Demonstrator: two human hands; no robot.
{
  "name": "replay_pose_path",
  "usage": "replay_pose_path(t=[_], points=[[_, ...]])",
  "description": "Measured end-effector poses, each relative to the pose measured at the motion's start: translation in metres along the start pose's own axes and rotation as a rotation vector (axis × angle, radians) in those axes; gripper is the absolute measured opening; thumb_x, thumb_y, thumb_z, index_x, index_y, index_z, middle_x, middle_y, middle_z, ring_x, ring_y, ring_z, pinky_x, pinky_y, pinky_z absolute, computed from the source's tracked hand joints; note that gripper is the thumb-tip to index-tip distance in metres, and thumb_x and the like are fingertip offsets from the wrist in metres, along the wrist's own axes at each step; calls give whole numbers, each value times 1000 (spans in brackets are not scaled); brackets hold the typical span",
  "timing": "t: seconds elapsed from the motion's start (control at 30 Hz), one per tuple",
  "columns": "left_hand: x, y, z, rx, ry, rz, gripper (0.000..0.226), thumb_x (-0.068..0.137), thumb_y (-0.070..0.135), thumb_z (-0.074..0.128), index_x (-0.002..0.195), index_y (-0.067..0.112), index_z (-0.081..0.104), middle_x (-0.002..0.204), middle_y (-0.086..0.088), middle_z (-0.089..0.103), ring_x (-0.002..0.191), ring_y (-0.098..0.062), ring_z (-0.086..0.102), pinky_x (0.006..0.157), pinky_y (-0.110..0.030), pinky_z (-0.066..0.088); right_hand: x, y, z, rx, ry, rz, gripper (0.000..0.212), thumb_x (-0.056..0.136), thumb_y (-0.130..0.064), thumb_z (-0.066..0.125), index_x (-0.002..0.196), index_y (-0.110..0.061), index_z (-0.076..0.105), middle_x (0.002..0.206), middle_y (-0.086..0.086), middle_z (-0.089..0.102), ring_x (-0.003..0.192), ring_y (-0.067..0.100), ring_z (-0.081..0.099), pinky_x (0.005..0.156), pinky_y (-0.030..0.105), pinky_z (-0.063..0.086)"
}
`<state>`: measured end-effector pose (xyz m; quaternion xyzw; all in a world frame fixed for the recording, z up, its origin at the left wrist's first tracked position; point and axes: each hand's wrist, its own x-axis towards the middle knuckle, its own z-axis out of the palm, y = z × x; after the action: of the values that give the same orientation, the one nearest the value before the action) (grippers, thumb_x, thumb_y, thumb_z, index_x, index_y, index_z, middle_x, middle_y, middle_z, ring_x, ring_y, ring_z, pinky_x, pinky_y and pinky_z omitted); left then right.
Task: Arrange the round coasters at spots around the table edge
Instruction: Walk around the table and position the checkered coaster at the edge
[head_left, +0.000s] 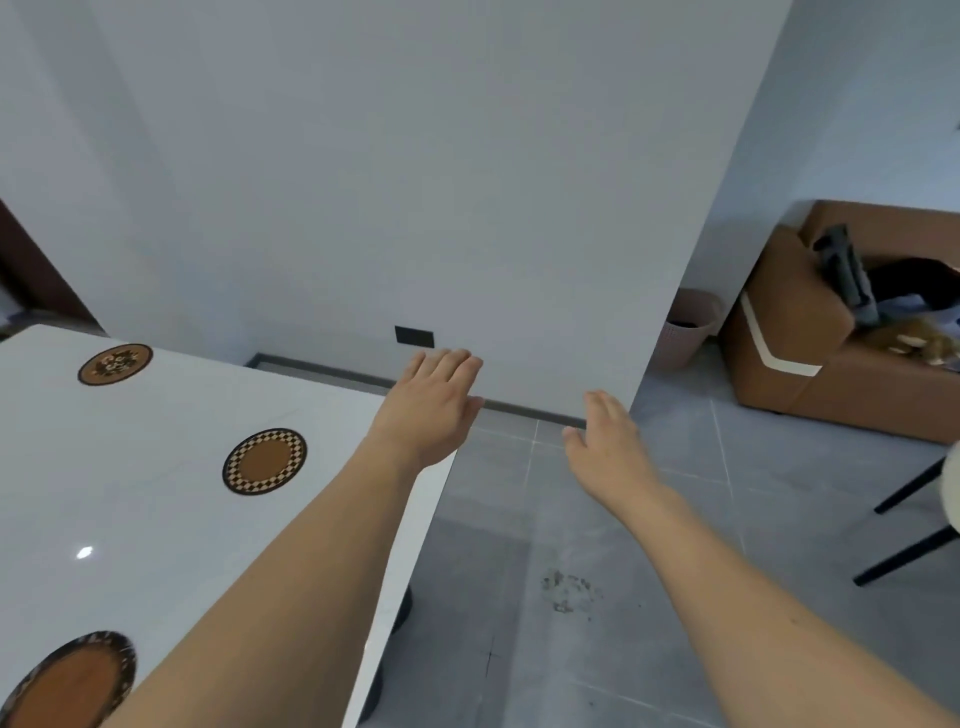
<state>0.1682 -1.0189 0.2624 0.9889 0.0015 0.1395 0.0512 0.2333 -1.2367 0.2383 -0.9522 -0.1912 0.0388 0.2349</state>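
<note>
Three round brown coasters lie on the glossy white table (156, 519). A checker-rimmed coaster (265, 461) sits near the table's right edge. A coaster with a floral centre (115, 364) lies near the far edge. A dark-rimmed coaster (67, 680) lies at the bottom left, cut off by the frame. My left hand (431, 405) hovers over the table's far right corner, fingers extended, holding nothing. My right hand (610, 447) is stretched out over the floor to the right of the table, also empty.
A white wall (415, 182) stands right behind the table. Grey tiled floor (571, 597) with a dirty patch lies to the right. A brown sofa (831, 353) with clutter, a pink basket (688, 327) and dark chair legs (909, 530) are further right.
</note>
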Motion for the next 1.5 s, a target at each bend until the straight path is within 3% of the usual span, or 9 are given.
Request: replay_pose_path(t=[0.4,0.67,0.9,1.03,1.23,1.5], points=[[202,-68,45,-56,-15,-49,46,100,34,39,141,13,38,148,-3,40,139,-23,32,121,-42,14,207,27,-8,-54,-21,-39,60,95,-22,41,149,-5,21,159,14,19,147,25,13,121,37,9],[350,-60,87,-78,-70,-15,51,100,37,36,145,14,32,152,-4,38,141,-23,30,121,-42,12,334,78,-33,-45,-42,30,61,95,-22,40,149,-5,20,158,12,20,147,25,14,120,37,11],[458,-68,111,-65,-53,-115,51,100,36,35,146,14,32,152,-4,38,142,-23,30,122,-41,12,454,115,-59,-85,-124,-10,60,96,-24,39,150,-4,19,158,13,20,146,27,16,120,38,14],[496,-94,123,-93,4,-191,50,100,36,34,145,14,34,150,-4,40,140,-22,32,121,-40,12,527,94,-52,-76,-173,-116,60,97,-22,39,150,-4,19,159,12,20,146,26,17,120,38,14],[532,-185,163,-71,-20,-403,50,100,37,35,144,14,34,150,-5,40,140,-24,32,121,-42,15,632,40,-11,-98,-264,-284,60,98,-23,38,151,-6,17,160,10,16,147,24,13,120,37,12],[569,-298,196,-92,-14,-597,51,101,37,34,145,11,34,151,-6,39,141,-24,31,121,-43,15,749,-23,39,-166,-374,-358,60,98,-23,37,151,-8,16,160,7,15,148,22,12,120,34,10]])
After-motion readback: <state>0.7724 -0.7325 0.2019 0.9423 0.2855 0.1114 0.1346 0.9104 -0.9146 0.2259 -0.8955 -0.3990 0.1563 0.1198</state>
